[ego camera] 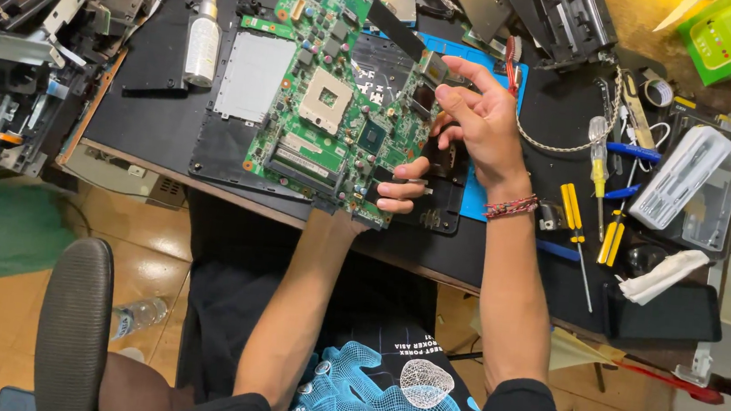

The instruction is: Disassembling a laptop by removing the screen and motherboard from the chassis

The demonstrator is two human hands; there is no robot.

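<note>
The green rectangular circuit board is raised at a tilt above the black desk mat, with a silver cylindrical canister lying to its left. The left hand grips the board's lower edge from beneath. The right hand pinches its right edge. Yellow-handled screwdrivers lie further right.

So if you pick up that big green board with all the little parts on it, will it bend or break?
The green circuit board probably stays stiff: the left hand holds only its lower edge, yet it looks flat. It seems light, since one hand props it. It is likely fragile, being crowded with tiny parts and a socket, so the right hand touching its edge makes sense.
</note>
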